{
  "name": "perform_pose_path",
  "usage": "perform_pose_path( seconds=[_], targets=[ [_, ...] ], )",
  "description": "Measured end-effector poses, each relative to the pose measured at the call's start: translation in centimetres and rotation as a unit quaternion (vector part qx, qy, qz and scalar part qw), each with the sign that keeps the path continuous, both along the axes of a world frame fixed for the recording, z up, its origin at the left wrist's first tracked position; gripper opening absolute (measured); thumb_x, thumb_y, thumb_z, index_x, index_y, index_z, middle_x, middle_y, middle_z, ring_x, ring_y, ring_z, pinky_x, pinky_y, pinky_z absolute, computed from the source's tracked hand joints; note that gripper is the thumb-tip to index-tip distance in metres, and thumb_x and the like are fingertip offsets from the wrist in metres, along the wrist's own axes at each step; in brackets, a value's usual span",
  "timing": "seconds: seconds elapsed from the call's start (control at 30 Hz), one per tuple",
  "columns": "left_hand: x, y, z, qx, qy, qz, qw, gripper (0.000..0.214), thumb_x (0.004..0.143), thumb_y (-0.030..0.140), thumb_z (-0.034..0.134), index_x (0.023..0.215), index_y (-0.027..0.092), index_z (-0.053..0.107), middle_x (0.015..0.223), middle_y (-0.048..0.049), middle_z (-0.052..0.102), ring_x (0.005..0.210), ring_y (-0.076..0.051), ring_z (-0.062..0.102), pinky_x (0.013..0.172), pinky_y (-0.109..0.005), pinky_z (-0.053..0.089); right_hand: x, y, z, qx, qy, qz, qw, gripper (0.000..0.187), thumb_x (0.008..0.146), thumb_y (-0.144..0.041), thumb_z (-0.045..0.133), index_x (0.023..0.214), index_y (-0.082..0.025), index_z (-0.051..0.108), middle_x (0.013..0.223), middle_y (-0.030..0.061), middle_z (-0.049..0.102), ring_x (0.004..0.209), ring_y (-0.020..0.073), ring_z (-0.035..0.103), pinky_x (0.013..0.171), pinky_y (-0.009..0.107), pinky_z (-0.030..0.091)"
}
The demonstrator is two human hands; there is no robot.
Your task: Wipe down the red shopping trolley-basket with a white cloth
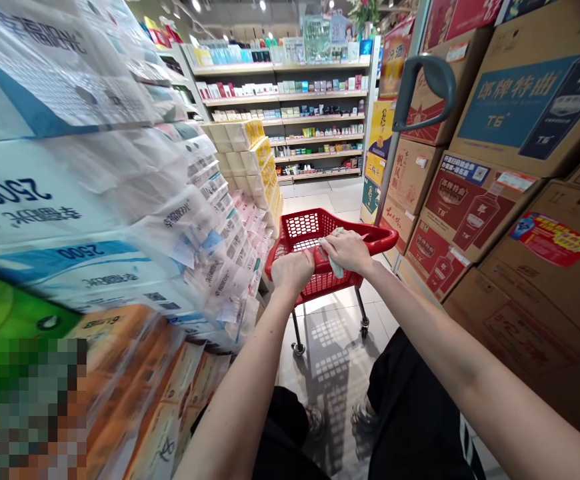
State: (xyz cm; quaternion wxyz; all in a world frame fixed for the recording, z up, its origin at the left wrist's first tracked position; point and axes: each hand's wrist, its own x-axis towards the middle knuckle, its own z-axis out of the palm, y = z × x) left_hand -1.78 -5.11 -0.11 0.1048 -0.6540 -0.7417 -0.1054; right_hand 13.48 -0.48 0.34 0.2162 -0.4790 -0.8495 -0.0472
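Red perforated plastic shopping basket (315, 230), glossy, on thin metal legs (296, 331). Pale crumpled cloth (334, 257) under the right hand (346, 251). Left of frame: shiny plastic-wrapped paper packs (95, 200). Right: matt brown cardboard cartons (530, 200). Bottom centre: smooth glossy floor tiles (335, 367).

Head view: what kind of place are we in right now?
Most likely a supermarket aisle: both hands rest on a red shopping cart, wrapped paper packs are stacked left, cartons right, and stocked shelves stand ahead.

Red mesh shopping cart (304, 230), upright, empty
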Motion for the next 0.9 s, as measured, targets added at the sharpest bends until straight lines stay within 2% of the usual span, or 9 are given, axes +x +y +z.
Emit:
perform_pose_path(
  seconds=[0.2, 0.33, 0.4, 0.5, 0.63, 0.77, 0.9],
  targets=[
    [-2.0, -1.2, 0.2, -0.018, 0.056, -0.124, 0.991, 0.065, 0.094, 0.044, 0.014, 0.088, 0.016, 0.072, 0.089, -0.0127, 0.072, 0.089, -0.025, 0.066, 0.079, -0.035, 0.044, 0.2, 2.5, 0.5, -0.088, -0.024, 0.013, 0.996, 0.053, 0.096, -0.046, 0.021, 0.090, -0.022, 0.069, 0.101, 0.0064, 0.068, 0.093, 0.0220, 0.060, 0.078, 0.032, 0.039],
    [-2.3, -1.7, -0.2, 0.011, 0.061, -0.081, 0.995, 0.065, 0.094, 0.039, 0.015, 0.085, 0.012, 0.073, 0.085, -0.0154, 0.071, 0.085, -0.028, 0.067, 0.075, -0.037, 0.044, -0.8, 3.3, 0.7, -0.120, -0.052, -0.007, 0.991, 0.050, 0.094, -0.044, 0.026, 0.088, -0.021, 0.070, 0.102, 0.0085, 0.069, 0.091, 0.0248, 0.061, 0.073, 0.032, 0.039],
    [-2.2, -1.8, -0.4, 0.014, 0.054, -0.063, 0.996, 0.063, 0.093, 0.036, 0.016, 0.086, 0.011, 0.073, 0.084, -0.0162, 0.071, 0.085, -0.028, 0.067, 0.073, -0.037, 0.045, -1.2, 2.4, 0.7, -0.096, -0.057, -0.005, 0.994, 0.053, 0.095, -0.044, 0.024, 0.087, -0.019, 0.070, 0.100, 0.0102, 0.069, 0.090, 0.0249, 0.061, 0.075, 0.033, 0.038],
    [-1.9, -1.7, -0.4, 0.012, 0.042, -0.059, 0.997, 0.061, 0.092, 0.033, 0.018, 0.086, 0.010, 0.073, 0.085, -0.0166, 0.071, 0.087, -0.028, 0.067, 0.075, -0.037, 0.044, -1.6, -0.1, 0.5, -0.018, -0.051, 0.021, 0.998, 0.056, 0.097, -0.043, 0.019, 0.091, -0.017, 0.069, 0.099, 0.0122, 0.068, 0.094, 0.0253, 0.058, 0.081, 0.035, 0.037],
    [-1.2, -1.5, -0.5, 0.026, 0.034, -0.068, 0.997, 0.059, 0.092, 0.031, 0.019, 0.083, 0.008, 0.073, 0.082, -0.0175, 0.071, 0.084, -0.028, 0.067, 0.074, -0.037, 0.044, -1.4, -3.0, -0.7, 0.081, -0.009, 0.006, 0.997, 0.051, 0.098, -0.039, 0.020, 0.107, -0.017, 0.064, 0.115, 0.0120, 0.063, 0.104, 0.0259, 0.052, 0.093, 0.038, 0.030],
    [-1.3, -1.4, -0.9, 0.051, 0.037, -0.105, 0.992, 0.062, 0.094, 0.035, 0.018, 0.080, 0.009, 0.072, 0.079, -0.0170, 0.071, 0.080, -0.026, 0.067, 0.075, -0.037, 0.044, -0.5, -3.3, -1.9, 0.117, 0.011, -0.005, 0.993, 0.047, 0.098, -0.039, 0.023, 0.111, -0.017, 0.063, 0.122, 0.0101, 0.060, 0.104, 0.0257, 0.051, 0.095, 0.040, 0.028],
    [-3.2, -0.9, -1.2, 0.083, 0.047, -0.137, 0.986, 0.063, 0.095, 0.036, 0.018, 0.074, 0.013, 0.072, 0.076, -0.0119, 0.071, 0.078, -0.021, 0.067, 0.094, -0.040, 0.038, 0.3, -2.3, -2.0, 0.119, 0.001, 0.002, 0.993, 0.047, 0.098, -0.040, 0.024, 0.108, -0.017, 0.063, 0.116, 0.0098, 0.063, 0.100, 0.0251, 0.053, 0.092, 0.039, 0.030]
  ],
)
